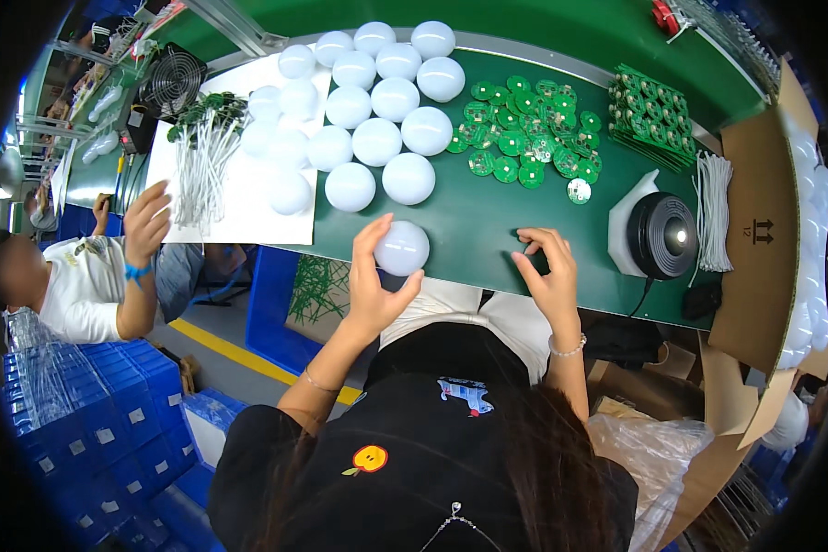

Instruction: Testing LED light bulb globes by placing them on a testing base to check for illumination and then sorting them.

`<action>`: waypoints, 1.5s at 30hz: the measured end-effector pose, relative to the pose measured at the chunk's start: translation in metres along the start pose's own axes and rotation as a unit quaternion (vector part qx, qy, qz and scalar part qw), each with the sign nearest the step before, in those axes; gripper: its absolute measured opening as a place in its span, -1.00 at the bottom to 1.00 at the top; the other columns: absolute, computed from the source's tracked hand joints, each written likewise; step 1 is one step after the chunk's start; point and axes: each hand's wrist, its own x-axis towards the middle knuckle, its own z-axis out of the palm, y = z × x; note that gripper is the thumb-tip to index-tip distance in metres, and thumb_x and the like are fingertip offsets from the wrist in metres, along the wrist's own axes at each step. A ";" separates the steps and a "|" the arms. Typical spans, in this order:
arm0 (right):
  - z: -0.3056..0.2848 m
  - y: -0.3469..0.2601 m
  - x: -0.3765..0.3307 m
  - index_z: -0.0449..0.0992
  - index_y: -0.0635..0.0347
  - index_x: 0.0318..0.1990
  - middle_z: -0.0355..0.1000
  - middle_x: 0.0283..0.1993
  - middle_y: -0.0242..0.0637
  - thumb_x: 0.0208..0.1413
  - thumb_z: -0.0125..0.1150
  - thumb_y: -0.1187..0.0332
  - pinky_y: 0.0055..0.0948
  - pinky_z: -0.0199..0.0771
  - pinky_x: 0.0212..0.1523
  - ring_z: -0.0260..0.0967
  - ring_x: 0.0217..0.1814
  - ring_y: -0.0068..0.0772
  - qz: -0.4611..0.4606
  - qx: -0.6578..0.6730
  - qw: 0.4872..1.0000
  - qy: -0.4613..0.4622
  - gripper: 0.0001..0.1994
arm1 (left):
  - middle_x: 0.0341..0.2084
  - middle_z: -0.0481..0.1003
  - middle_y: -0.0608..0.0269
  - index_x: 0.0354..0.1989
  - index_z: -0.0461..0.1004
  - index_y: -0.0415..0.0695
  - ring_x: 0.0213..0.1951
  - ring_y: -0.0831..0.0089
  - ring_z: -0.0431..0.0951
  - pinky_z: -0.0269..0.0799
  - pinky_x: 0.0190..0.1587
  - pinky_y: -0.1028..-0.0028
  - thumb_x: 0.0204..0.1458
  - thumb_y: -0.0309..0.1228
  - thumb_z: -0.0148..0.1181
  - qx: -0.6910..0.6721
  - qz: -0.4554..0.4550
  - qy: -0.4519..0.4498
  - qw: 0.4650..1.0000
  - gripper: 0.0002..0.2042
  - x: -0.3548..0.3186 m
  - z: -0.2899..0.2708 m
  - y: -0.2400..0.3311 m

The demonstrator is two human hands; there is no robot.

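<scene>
My left hand (373, 290) curls round a round white globe (402, 248), smooth and frosted like a bulb cover, at the table's near edge. Thumb and fingers rest against its side. To the right, my right hand (550, 276) is raised over the same edge, fingers bent and apart from the thumb. A dark patch shows between them; I cannot make out what it is. Beyond my left hand stand several more white globes (377, 142). Round green circuit boards (523, 124) lie in a loose pile beyond my right hand.
Stacked green board panels (651, 115), a black round device (662, 235) and a white wire bundle (713, 212) are at right, beside an open carton (754, 230). At left, a co-worker's hand (147, 221) is near white wires (204, 175) on a white sheet (294, 230).
</scene>
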 end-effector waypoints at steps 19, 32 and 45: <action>0.006 -0.005 0.000 0.52 0.18 -0.22 0.46 -0.23 -0.33 -0.08 0.34 0.44 -0.39 0.24 -0.13 0.35 -0.34 -0.39 -0.023 -0.052 0.998 0.015 -0.78 | 0.05 0.41 -0.09 0.13 0.22 -0.18 -0.04 0.05 0.53 0.53 -0.11 0.28 -0.31 -0.22 0.53 0.066 0.185 -0.006 0.980 -0.21 0.009 0.064 -0.007; 0.006 -0.005 0.001 0.52 0.19 -0.24 0.46 -0.23 -0.33 -0.07 0.33 0.46 -0.39 0.23 -0.14 0.34 -0.34 -0.38 -0.019 -0.064 0.998 0.008 -0.80 | 0.12 0.19 -0.18 0.21 -0.01 -0.22 0.08 0.07 0.34 0.27 0.16 0.15 -0.15 -0.23 0.39 0.050 0.095 0.257 0.961 -0.18 -0.011 -0.009 -0.031; 0.007 -0.004 0.001 0.53 0.18 -0.25 0.45 -0.24 -0.34 -0.05 0.32 0.44 -0.40 0.24 -0.15 0.34 -0.34 -0.38 -0.019 -0.074 0.997 0.014 -0.82 | 0.16 0.18 0.07 0.27 0.10 -0.25 0.17 0.30 0.29 0.33 0.15 0.36 0.01 -0.55 0.27 -0.062 -0.157 0.254 0.952 -0.35 0.076 -0.114 -0.164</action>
